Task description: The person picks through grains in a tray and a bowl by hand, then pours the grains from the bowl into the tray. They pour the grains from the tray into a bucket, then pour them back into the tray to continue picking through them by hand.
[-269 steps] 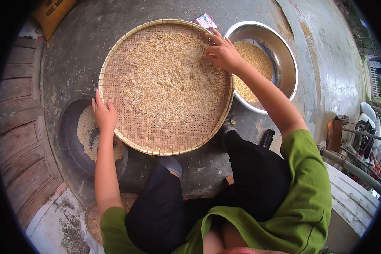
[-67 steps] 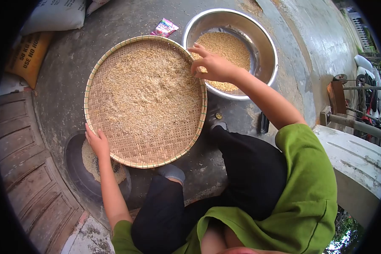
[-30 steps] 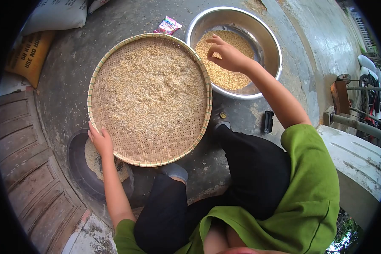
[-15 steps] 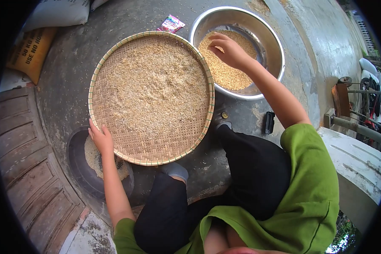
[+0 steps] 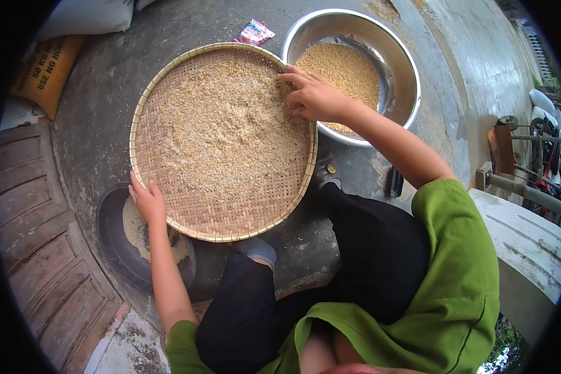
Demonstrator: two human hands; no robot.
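Note:
A round woven tray (image 5: 230,221) holds a spread layer of pale grain and husks (image 5: 224,131). At its lower left rim, my left hand (image 5: 148,201) grips the edge, with the thumb on the inner side. My right hand (image 5: 315,96) is over the tray's upper right rim, fingers bent above the grain; whether anything is between them is hidden. Beyond that hand stands a wide metal basin (image 5: 406,81) with golden grain (image 5: 349,68) in it. Below my left hand, a dark basin (image 5: 115,249) on the floor holds some pale grain.
A pink packet (image 5: 255,32) lies beyond the tray. Sacks (image 5: 53,75) stand at the upper left, above a wooden door panel (image 5: 43,230). Near my right knee are a black object (image 5: 396,182) and a small round item (image 5: 331,169) on the floor.
My right hand has moved left and down from over the metal basin to the tray's rim. My left hand stays on the tray, which has shifted very slightly.

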